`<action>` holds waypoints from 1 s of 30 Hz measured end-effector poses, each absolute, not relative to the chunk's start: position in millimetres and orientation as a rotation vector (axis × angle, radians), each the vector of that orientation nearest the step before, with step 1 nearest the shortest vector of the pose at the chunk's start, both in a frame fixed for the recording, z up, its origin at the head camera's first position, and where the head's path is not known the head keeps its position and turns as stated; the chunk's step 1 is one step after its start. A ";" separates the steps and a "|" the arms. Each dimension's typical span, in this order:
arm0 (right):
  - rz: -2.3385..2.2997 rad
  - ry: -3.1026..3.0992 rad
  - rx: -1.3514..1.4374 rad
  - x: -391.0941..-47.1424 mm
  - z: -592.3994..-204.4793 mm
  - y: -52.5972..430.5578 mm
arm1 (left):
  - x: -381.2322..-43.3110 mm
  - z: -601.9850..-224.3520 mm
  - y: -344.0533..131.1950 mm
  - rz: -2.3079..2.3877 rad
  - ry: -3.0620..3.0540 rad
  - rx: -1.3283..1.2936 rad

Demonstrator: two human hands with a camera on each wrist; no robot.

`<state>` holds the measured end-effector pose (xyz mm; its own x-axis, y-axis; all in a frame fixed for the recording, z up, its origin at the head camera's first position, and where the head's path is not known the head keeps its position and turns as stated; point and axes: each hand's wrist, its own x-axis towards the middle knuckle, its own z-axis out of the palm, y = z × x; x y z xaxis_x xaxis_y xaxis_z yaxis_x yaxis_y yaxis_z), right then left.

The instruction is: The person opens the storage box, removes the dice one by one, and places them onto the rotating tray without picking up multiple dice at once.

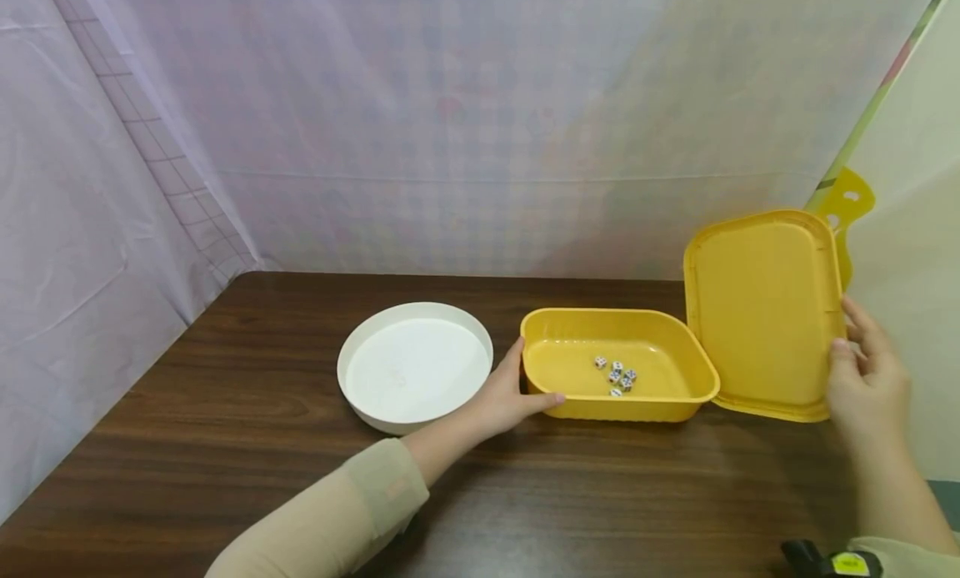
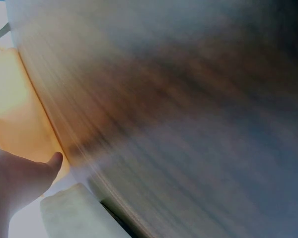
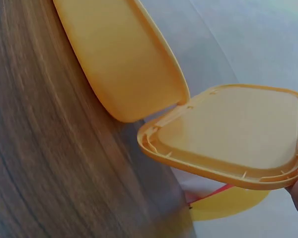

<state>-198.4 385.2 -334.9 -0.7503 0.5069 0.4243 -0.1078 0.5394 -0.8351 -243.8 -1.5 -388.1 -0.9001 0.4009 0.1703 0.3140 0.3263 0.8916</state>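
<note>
A yellow plastic box (image 1: 551, 353) stands uncovered on the dark wooden table, with several small white dice (image 1: 617, 371) on its floor. My left hand (image 1: 510, 394) holds the box's left end, thumb against the front wall and fingers along the end. The left wrist view shows that thumb (image 2: 52, 166) at the box's side (image 2: 25, 114). In my right hand (image 1: 870, 386) is the yellow lid (image 1: 765, 311), gripped by its right edge and tilted up, its ribbed underside showing. The lid's left edge meets the box's right end, also seen in the right wrist view (image 3: 233, 129).
Left of the box sits a round white tray (image 1: 416, 365) with a low rim, close to my left forearm. A pale curtain (image 1: 450, 144) hangs behind the table's back edge. A yellow cutout shape (image 1: 847, 211) is on the wall at right.
</note>
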 end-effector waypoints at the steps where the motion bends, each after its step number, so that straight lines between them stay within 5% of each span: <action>1: 1.203 -2.141 -0.326 -197.9 -335.7 387.4 | -243.7 -387.8 -1.6 1.647 2.491 0.675; 23: 1.538 -2.165 -0.279 -195.4 -350.4 423.0 | -244.0 -389.7 -1.4 1.629 2.502 0.655; 30: 1.265 -2.440 -0.261 -194.0 -356.2 433.9 | -244.8 -390.2 -1.4 1.627 2.502 0.647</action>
<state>-194.0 433.9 -356.2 -0.9112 0.3313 0.2448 -0.0091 0.5779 -0.8160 -244.8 -1.4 -390.2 -0.9067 0.3929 0.1535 0.2997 0.3439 0.8899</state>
